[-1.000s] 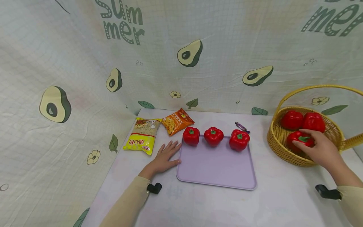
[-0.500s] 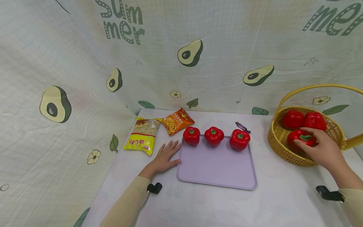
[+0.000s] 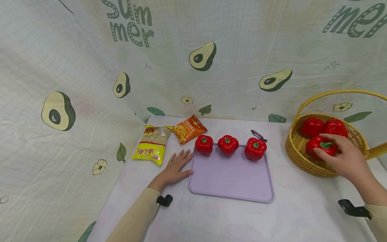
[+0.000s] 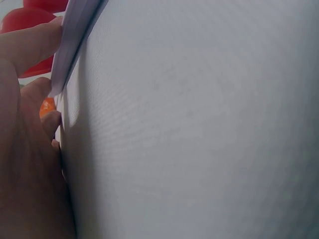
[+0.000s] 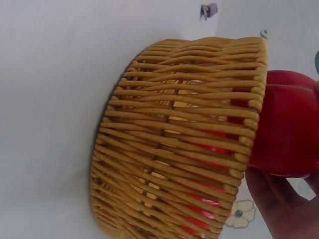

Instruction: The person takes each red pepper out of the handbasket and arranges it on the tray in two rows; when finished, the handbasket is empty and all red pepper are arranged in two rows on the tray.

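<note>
In the head view my right hand (image 3: 347,158) holds a red bell pepper (image 3: 315,148) with a green stem, thumb on the near side and fingers over the far side. The right wrist view shows this bell pepper (image 5: 291,124) partly above the rim of the yellow wicker basket (image 5: 174,129). Two more red peppers (image 3: 312,127) lie at the back of the basket. My left hand (image 3: 173,170) lies flat with fingers spread, its thumb tip at the left edge of the lilac tray (image 3: 231,178). Three red bell peppers (image 3: 228,146) stand along the tray's far edge.
A yellow food bag (image 3: 152,144) and an orange snack bag (image 3: 188,129) lie at the back left. Behind the tray is a small purple wrapped candy (image 3: 258,135). The basket's tall handle (image 3: 344,91) arches over its back side. Patterned cloth hangs behind the table.
My right hand has raised the bell pepper slightly within the basket. The left hand and the tray have stayed in place.
</note>
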Action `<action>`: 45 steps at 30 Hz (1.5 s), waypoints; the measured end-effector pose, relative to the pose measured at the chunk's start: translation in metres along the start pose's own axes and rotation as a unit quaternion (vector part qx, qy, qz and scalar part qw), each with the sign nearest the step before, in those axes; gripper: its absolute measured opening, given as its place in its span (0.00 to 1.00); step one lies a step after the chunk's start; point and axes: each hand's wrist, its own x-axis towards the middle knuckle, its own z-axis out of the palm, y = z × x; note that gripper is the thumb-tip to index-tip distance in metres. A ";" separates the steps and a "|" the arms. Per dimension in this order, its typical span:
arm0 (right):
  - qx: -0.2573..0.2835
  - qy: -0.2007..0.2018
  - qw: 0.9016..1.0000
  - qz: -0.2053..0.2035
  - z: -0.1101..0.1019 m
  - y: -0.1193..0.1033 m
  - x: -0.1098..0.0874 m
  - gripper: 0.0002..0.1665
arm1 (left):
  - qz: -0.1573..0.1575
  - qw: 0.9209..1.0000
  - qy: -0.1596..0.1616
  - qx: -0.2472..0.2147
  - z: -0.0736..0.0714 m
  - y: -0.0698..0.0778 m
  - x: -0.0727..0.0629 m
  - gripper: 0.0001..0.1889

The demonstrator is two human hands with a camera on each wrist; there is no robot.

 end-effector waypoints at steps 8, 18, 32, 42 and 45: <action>0.003 0.008 1.000 -0.013 -0.002 -0.011 -0.004 0.41 | 0.006 1.000 0.003 -0.004 -0.002 0.002 -0.002 0.41; 0.023 0.004 0.998 -0.050 -0.002 -0.025 -0.009 0.39 | 0.000 1.000 -0.002 -0.004 -0.001 0.001 -0.001 0.42; 0.058 -0.018 0.993 -0.102 0.004 -0.038 -0.017 0.36 | 0.005 1.000 0.002 -0.004 -0.003 0.003 -0.002 0.42; 0.068 -0.035 0.987 -0.144 0.018 -0.052 -0.023 0.38 | 0.010 1.000 0.005 -0.007 -0.002 0.002 -0.002 0.41; 0.069 -0.041 0.985 -0.150 0.024 -0.058 -0.026 0.38 | 0.008 1.000 0.002 -0.003 -0.002 0.002 -0.002 0.42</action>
